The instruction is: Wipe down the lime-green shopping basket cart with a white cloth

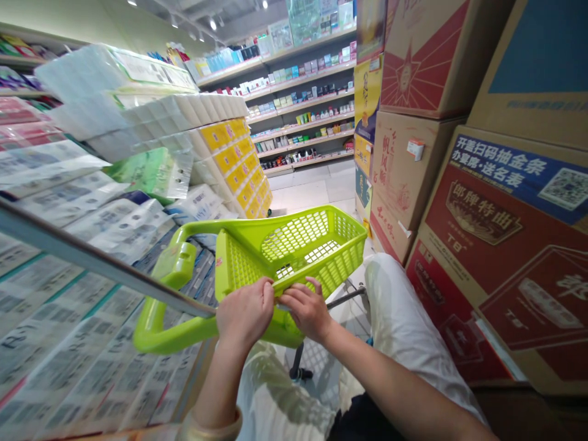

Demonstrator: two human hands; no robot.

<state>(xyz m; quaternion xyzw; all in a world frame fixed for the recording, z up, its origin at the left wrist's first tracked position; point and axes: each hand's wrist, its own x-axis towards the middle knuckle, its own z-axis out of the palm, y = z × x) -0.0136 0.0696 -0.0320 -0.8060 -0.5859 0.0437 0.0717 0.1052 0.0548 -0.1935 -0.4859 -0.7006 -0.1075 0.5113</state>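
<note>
A lime-green plastic shopping basket [321, 245] on a wheeled frame stands tilted in front of me in a shop aisle. My left hand [245, 312] curls over the basket's near rim, fingers closed on the edge. My right hand [307, 309] grips the same rim just to the right, fingers bent round it. The two hands almost touch. The basket's green loop handle [179, 269] curves down to the left. The basket looks empty through its mesh.
Packs of tissue and toilet paper [151, 122] fill the shelves on the left, behind a grey shelf edge [92, 257]. Stacked cardboard cartons [482, 233] rise close on the right. My light trouser leg [404, 318] lies below. Stocked shelves [303, 98] stand across the far floor.
</note>
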